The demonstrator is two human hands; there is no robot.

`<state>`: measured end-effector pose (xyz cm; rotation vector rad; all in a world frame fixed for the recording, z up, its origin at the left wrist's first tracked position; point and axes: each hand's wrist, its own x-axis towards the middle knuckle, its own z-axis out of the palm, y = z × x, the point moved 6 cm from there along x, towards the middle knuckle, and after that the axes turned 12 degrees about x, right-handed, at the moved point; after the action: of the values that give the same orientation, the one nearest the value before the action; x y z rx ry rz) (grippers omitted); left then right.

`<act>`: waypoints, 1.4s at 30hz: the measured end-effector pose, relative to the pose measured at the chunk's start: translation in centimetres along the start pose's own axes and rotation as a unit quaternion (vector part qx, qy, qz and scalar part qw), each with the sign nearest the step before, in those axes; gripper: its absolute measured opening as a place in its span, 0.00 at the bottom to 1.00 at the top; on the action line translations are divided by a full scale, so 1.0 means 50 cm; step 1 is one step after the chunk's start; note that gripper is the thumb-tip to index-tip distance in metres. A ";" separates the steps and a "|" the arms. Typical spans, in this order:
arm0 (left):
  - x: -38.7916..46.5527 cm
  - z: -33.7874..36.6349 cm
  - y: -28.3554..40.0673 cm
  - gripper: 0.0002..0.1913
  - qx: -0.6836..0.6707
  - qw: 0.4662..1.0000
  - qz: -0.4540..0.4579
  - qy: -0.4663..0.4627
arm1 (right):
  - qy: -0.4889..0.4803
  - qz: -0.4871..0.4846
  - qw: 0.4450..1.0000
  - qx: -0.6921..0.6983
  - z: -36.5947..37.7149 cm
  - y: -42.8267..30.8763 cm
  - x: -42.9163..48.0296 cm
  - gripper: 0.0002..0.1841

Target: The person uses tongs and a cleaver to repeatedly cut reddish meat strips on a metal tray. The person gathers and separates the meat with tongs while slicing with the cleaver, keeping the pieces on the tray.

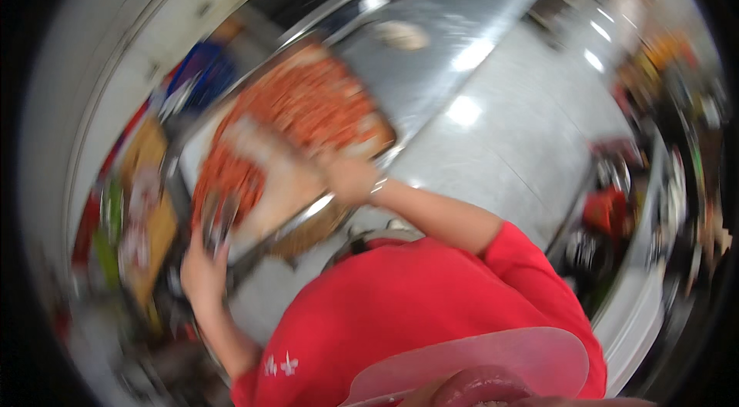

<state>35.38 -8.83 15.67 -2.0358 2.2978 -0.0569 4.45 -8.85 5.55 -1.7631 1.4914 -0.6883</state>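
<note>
My left hand (203,271) grips a pair of metal tongs (222,213), whose tips reach the near left part of a heap of red-orange chopped food (306,98), which looks like meat. My right hand (349,179) is closed around a tool with a pale, flat, blade-like part (260,144). Motion blur hides its exact kind. That tool crosses the heap from the right and points to the far left. Beneath the food lies a pale cutting board (300,187), its near part bare, within a metal-edged frame (303,216).
A steel counter (421,78) stretches beyond the board, with a pale lump (402,35) on it. Blue containers (202,75) and a yellowish board (147,153) stand at the left. Crowded shelving (606,210) lines the right, past the shiny floor (502,135).
</note>
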 end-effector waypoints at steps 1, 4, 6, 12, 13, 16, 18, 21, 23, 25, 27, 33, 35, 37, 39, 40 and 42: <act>-0.003 0.001 -0.006 0.32 0.010 1.000 -0.006 -0.009 | -0.018 0.004 0.999 -0.044 0.007 0.012 -0.001 0.18; -0.019 -0.024 -0.020 0.30 0.070 0.997 -0.032 -0.018 | 0.040 0.013 0.999 0.021 0.004 0.018 -0.014 0.18; -0.018 -0.051 -0.029 0.30 0.065 0.997 -0.040 -0.015 | 0.003 0.028 1.000 -0.006 0.016 0.016 -0.021 0.22; 0.117 -0.032 -0.081 0.30 0.074 0.997 -0.017 -0.022 | 0.068 0.033 0.995 -0.073 0.002 0.005 -0.025 0.23; 0.155 -0.022 -0.096 0.30 0.085 0.996 -0.002 -0.025 | 0.069 0.043 0.995 -0.055 0.001 0.009 -0.023 0.22; 0.306 0.004 -0.133 0.28 0.110 0.992 0.049 -0.040 | 0.079 0.084 0.992 -0.050 0.007 0.014 -0.022 0.16; 0.417 0.038 -0.130 0.22 0.104 0.986 0.074 -0.110 | 0.093 0.079 0.992 -0.026 0.013 0.002 -0.024 0.16; 0.509 0.110 -0.085 0.21 0.100 0.965 0.120 -0.212 | 0.099 0.137 0.986 0.013 0.026 -0.012 -0.033 0.19; 0.525 0.132 -0.064 0.23 0.115 0.952 0.172 -0.225 | 0.114 0.149 0.982 0.003 0.029 -0.023 -0.033 0.21; 0.519 0.140 -0.039 0.21 0.142 0.935 0.240 -0.220 | 0.116 0.168 0.979 0.004 0.032 -0.028 -0.033 0.20; 0.487 0.139 -0.038 0.19 0.125 0.937 0.257 -0.200 | 0.109 0.183 0.977 -0.027 0.033 -0.031 -0.031 0.19; 0.385 0.116 -0.027 0.17 0.188 0.920 0.317 -0.134 | 0.132 0.232 0.958 0.102 0.029 -0.039 -0.036 0.15; 0.363 0.101 -0.026 0.18 0.166 0.922 0.329 -0.123 | 0.148 0.209 0.960 0.109 0.020 -0.055 -0.030 0.13; 0.356 0.083 -0.029 0.19 0.171 0.917 0.336 -0.132 | 0.143 0.206 0.962 0.107 0.011 -0.066 -0.024 0.14; 0.374 0.044 -0.040 0.25 0.160 0.914 0.353 -0.121 | 0.144 0.193 0.965 0.105 0.005 -0.078 -0.019 0.17; 0.393 0.025 -0.046 0.25 0.163 0.922 0.331 -0.114 | 0.139 0.212 0.959 0.126 0.008 -0.076 -0.019 0.16; 0.441 -0.001 -0.038 0.25 0.153 0.935 0.301 -0.110 | 0.135 0.245 0.945 0.167 0.022 -0.069 -0.020 0.14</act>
<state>34.62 -30.93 15.23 -1.0801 2.4626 -0.1339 7.19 -7.40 7.67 -1.0149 1.7821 -0.8789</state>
